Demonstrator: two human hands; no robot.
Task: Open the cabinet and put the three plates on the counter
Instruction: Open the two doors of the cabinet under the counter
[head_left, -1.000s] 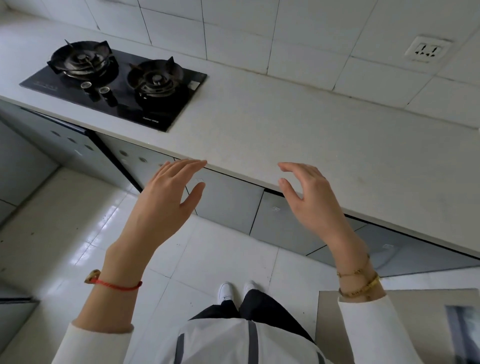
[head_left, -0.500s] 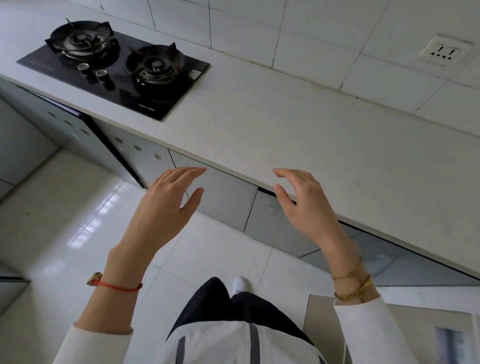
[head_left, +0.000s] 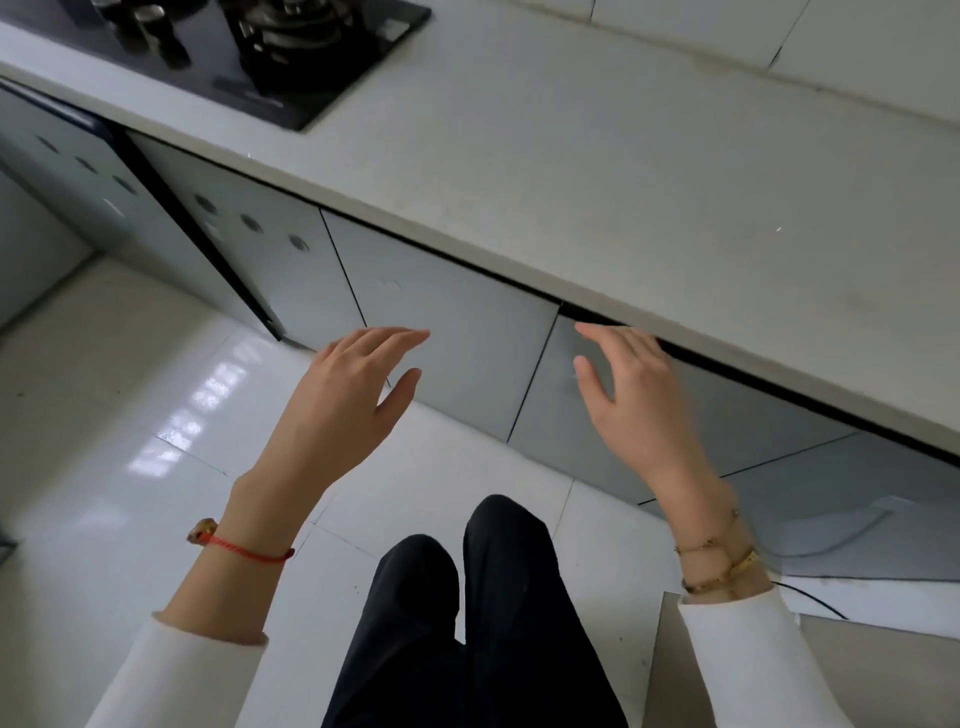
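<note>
- The flat pale grey cabinet door under the long white stone counter is shut; the three plates are not in sight, presumably behind it
- Right hand, fingers spread and empty, reaches nearest the door's top edge beneath the counter lip
- Left hand, also spread and empty, hangs lower, in front of the door face

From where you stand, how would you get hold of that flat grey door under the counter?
The cabinet door shows no knob, so probably hook fingertips over its top edge, in the dark gap beneath the counter lip, and pull toward you. The right hand is already near that gap; the left hand hovers open.
</note>
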